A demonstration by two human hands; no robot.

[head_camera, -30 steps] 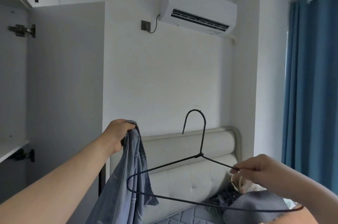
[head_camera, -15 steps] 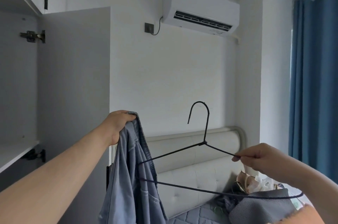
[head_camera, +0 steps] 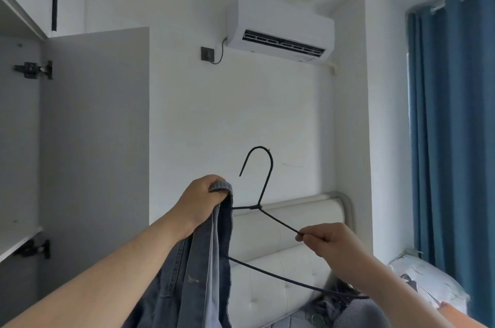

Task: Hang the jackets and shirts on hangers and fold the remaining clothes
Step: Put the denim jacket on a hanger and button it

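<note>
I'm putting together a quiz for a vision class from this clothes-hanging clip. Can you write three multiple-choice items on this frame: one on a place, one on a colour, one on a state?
1. Where is the air conditioner?
A. on the wall above the headboard
B. on the floor
C. on the ceiling

2. What colour is the curtain?
A. white
B. blue
C. red

3. What is the right hand doing?
A. resting open
B. gripping the hook
C. pinching the sloping arm of the black wire hanger

Answers:
1 A: it hangs high on the wall over the headboard.
2 B: its folds are plainly blue.
3 C: thumb and fingertips pinch the wire, while the left hand holds up the denim jacket.
</note>
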